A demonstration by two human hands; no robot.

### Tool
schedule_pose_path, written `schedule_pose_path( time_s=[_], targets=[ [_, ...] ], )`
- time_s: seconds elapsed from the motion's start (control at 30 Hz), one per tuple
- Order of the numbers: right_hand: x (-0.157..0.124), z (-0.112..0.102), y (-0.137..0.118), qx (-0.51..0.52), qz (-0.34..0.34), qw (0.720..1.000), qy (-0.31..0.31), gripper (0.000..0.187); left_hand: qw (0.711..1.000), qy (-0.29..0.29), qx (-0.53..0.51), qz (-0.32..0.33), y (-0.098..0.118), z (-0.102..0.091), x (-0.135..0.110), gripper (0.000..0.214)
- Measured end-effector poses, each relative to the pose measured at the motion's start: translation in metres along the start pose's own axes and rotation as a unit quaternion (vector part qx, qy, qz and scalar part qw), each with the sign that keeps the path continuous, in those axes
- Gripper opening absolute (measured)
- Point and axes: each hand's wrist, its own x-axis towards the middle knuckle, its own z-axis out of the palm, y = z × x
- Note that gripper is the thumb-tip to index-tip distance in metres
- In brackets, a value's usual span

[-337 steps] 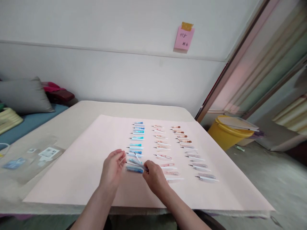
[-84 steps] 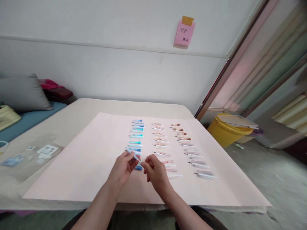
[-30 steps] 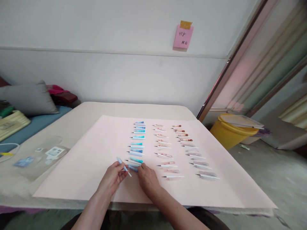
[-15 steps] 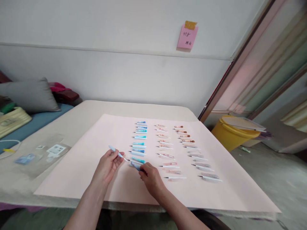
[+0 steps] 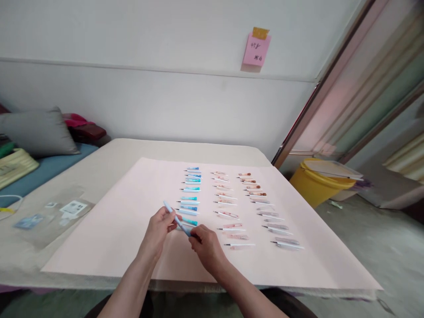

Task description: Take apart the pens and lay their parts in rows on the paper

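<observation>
My left hand [image 5: 159,227] pinches a slim light-blue pen [image 5: 172,213] that points down and to the right. My right hand [image 5: 207,245] is closed on a small blue cap [image 5: 187,230] at the pen's tip, so the two pieces meet between my hands. Both hands hover over a large pink paper sheet [image 5: 126,221]. Just beyond them runs a column of blue pens and caps [image 5: 190,193], with a pink column [image 5: 225,204] and a brown-to-grey column [image 5: 265,211] to its right.
The sheet lies on a beige table [image 5: 99,168]. Clear plastic packets with labels [image 5: 62,210] sit at the table's left. A grey pillow [image 5: 36,132] lies on a blue bed at far left. A yellow bucket [image 5: 314,185] stands on the floor at right. A pink note [image 5: 256,45] is taped to the wall.
My left hand swung the pen back in from the left toward my right hand, and the pen tip now meets the cap held by my right hand.
</observation>
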Motion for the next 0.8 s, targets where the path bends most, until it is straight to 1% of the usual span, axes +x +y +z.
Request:
schedule_pose_path(
  time_s=[0.1,0.2,0.33,0.4,0.47,0.53,0.63,0.7,0.77,0.8],
  targets=[
    [0.001,0.0,0.0,0.038,0.028,0.999,0.0,0.012,1.0,-0.01,0.021,0.013,0.001,0.006,-0.003,0.028],
    [0.001,-0.001,-0.001,0.106,0.079,0.991,-0.009,0.01,0.999,-0.022,0.023,0.011,0.005,0.01,-0.004,0.026],
    [0.002,-0.004,-0.004,0.229,0.145,0.962,-0.033,0.006,0.999,-0.04,0.024,0.016,0.007,0.01,-0.005,0.026],
    [0.003,-0.006,-0.005,0.279,0.161,0.945,-0.051,0.006,0.999,-0.046,0.015,0.011,0.006,0.009,-0.004,0.028],
    [0.004,-0.007,-0.005,0.297,0.164,0.939,-0.055,0.009,0.999,-0.043,-0.002,0.007,0.004,0.009,-0.003,0.028],
    [0.004,-0.007,-0.004,0.277,0.158,0.947,-0.032,0.011,0.999,-0.033,-0.017,0.01,0.001,0.01,-0.003,0.028],
    [0.005,-0.007,-0.004,0.187,0.128,0.973,0.035,0.012,0.999,-0.029,-0.02,0.017,-0.001,0.015,-0.006,0.028],
    [0.004,-0.008,-0.005,0.127,0.11,0.984,0.065,0.008,0.999,-0.04,-0.018,0.016,-0.001,0.018,-0.008,0.027],
    [0.004,-0.009,-0.005,0.103,0.103,0.988,0.055,0.005,0.998,-0.055,-0.021,0.015,0.0,0.02,-0.009,0.027],
    [0.003,-0.01,-0.006,0.1,0.101,0.989,0.042,0.007,0.998,-0.061,-0.025,0.014,0.0,0.021,-0.009,0.027]
  ],
)
